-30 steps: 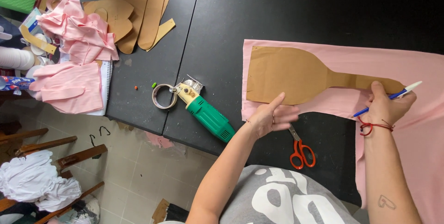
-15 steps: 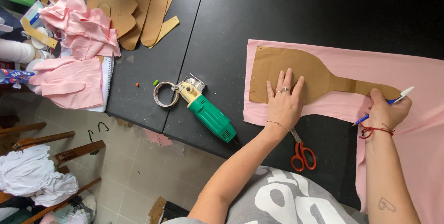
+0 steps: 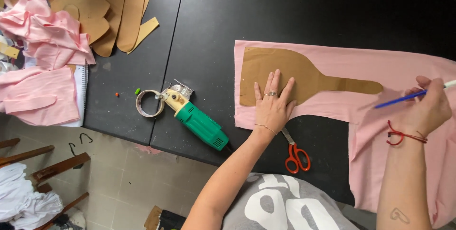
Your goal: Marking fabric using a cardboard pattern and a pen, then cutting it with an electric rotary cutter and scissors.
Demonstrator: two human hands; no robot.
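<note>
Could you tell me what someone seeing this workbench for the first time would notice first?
Probably the pink fabric spread across the right of the black table, with a brown paddle-shaped cardboard pattern on it, pressed flat by the left hand. The right hand holds a blue pen near the pattern's narrow end. Next, the green electric cutter left of the fabric and red-handled scissors at the near edge.
</note>
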